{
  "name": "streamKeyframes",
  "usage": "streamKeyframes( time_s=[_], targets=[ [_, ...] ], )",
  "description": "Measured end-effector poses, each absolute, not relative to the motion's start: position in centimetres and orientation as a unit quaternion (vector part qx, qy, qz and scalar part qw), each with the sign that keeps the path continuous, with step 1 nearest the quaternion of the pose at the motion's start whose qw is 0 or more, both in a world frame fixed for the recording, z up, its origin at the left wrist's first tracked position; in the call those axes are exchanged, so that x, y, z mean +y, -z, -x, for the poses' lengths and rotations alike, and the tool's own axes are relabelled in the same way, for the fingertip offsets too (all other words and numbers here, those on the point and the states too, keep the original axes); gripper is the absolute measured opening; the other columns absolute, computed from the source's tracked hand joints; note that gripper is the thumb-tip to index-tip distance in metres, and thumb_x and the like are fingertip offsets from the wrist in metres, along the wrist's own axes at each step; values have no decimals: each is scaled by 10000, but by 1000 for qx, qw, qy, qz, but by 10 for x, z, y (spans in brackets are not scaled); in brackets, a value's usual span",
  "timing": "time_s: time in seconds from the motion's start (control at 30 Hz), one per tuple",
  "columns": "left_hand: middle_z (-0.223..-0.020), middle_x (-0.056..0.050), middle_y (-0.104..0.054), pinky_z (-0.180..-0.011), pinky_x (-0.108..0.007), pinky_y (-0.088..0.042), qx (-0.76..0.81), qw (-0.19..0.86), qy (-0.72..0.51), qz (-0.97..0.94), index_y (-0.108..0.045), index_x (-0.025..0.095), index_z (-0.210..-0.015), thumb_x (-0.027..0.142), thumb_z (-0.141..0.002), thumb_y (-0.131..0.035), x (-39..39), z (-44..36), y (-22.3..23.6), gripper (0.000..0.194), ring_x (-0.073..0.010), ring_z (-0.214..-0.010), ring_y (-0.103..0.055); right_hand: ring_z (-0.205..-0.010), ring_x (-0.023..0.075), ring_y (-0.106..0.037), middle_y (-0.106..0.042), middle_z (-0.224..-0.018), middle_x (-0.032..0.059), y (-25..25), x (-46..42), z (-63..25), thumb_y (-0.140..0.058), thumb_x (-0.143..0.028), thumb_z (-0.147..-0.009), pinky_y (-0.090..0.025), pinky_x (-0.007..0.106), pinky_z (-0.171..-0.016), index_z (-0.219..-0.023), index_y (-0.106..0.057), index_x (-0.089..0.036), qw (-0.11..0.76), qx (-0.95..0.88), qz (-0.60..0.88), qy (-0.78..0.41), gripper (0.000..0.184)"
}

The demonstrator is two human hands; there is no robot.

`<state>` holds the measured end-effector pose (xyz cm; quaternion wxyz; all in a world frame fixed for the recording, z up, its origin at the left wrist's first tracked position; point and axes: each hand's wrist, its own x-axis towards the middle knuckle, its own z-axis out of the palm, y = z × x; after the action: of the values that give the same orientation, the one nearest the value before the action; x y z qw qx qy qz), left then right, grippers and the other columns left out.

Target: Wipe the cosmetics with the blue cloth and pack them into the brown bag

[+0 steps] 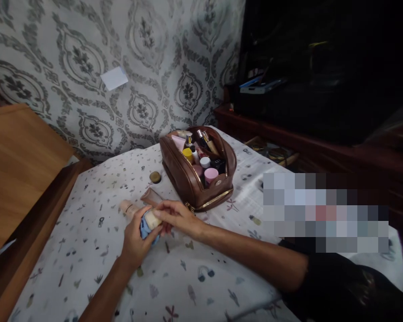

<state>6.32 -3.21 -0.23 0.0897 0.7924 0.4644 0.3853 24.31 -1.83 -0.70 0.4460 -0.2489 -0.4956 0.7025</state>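
L hand (134, 236) is curled pretty narrow around a crumpled blue cloth (145, 227) w/ a small cream-coloured item (153, 219) bundled against it. R hand (176, 218) comes in from abt 4 o'clock, thumb and fingers closed in on the cream-coloured item, so both hands are on the same bundle. Item looks smooth w/ rounded edges, but tbh can't tell exactly what it is, fingers cover too much.

Clock below is centred on the hands btw. At 12, v close, there's a flattish brownish-pink tube (151, 197), and further out at 12 a small round olive-brown lid or pot (155, 177). Btwn 9 and 10, just beside the L hand, a peachy bottle (127, 207), partly hidden.

At abt 2 is the brown bag (179, 172), smooth leather-look, boxy w/ rounded corners, gold zip, unzipped wide. Inside it's packed: pink round lid (211, 175), white cap (204, 162), yellow cap (188, 154), shiny silver top (189, 139), pale pink tube (178, 142), etc.

All on a white cloth (97, 214) w/ tiny plant prints, slightly wrinkled. Way out at 11, a flat white card (114, 78) against grey damask-pattern wallpaper (83, 58).
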Motion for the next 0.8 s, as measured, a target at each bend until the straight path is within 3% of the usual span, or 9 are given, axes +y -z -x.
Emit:
streamKeyframes(
  time_s=[0.17,0.3,0.47,0.57,0.67,0.73,0.8],
  targets=[
    [-1132,-94,-724,-838,-357,-575,474,133,-387,-780,-574,207,-1229,416,-873,-663,-34,-65,-2,423,-253,-989,-717,-565,116,-601,-617,-707,-31,0,-23,-247,-733,-623,-771,-455,224,-500,-987,-573,-191,473,-537,263,-647,509],
    [-1139,-106,-723,-833,-363,-586,476,138,-404,-769,-579,195,-1232,454,-870,-661,-35,-66,-9,452,-268,-995,-720,-756,136,-608,-648,-859,2,-16,-31,-254,-737,-390,-825,-502,250,-683,-1041,-634,-187,528,-632,281,-492,314],
    [-1155,-102,-721,-787,-331,-595,438,110,-402,-797,-579,191,-1263,485,-899,-627,-29,-71,-37,471,-266,-991,-724,-791,142,-597,-655,-981,37,-47,-41,-272,-709,-341,-870,-518,260,-720,-1138,-642,-187,550,-713,247,-357,316],
    [-1151,-83,-713,-780,-308,-591,390,57,-381,-836,-569,200,-1274,494,-916,-611,-20,-84,-64,465,-248,-982,-718,-831,163,-609,-663,-986,53,-68,-48,-294,-690,-363,-894,-531,294,-775,-1146,-639,-188,557,-738,247,-289,311],
    [-1041,-47,-697,-741,-266,-576,335,-24,-337,-880,-579,210,-1227,385,-954,-594,-8,-110,-92,325,-198,-896,-701,-815,154,-612,-674,-996,56,-87,-49,-325,-693,-350,-903,-530,282,-724,-1149,-633,-174,614,-700,263,-253,308],
    [-1082,-73,-666,-822,-286,-569,272,-91,-308,-907,-589,192,-1219,260,-968,-572,0,-131,-107,260,-204,-978,-676,-789,139,-614,-675,-996,46,-97,-45,-348,-690,-327,-907,-513,258,-661,-1144,-616,-181,655,-647,298,-253,288],
    [-1207,-124,-635,-937,-345,-545,210,-142,-269,-929,-562,165,-1301,177,-967,-553,8,-150,-117,334,-245,-1131,-626,-820,147,-638,-674,-970,34,-103,-39,-368,-693,-322,-900,-525,267,-687,-1153,-586,-195,678,-596,331,-275,302]
  ],
)
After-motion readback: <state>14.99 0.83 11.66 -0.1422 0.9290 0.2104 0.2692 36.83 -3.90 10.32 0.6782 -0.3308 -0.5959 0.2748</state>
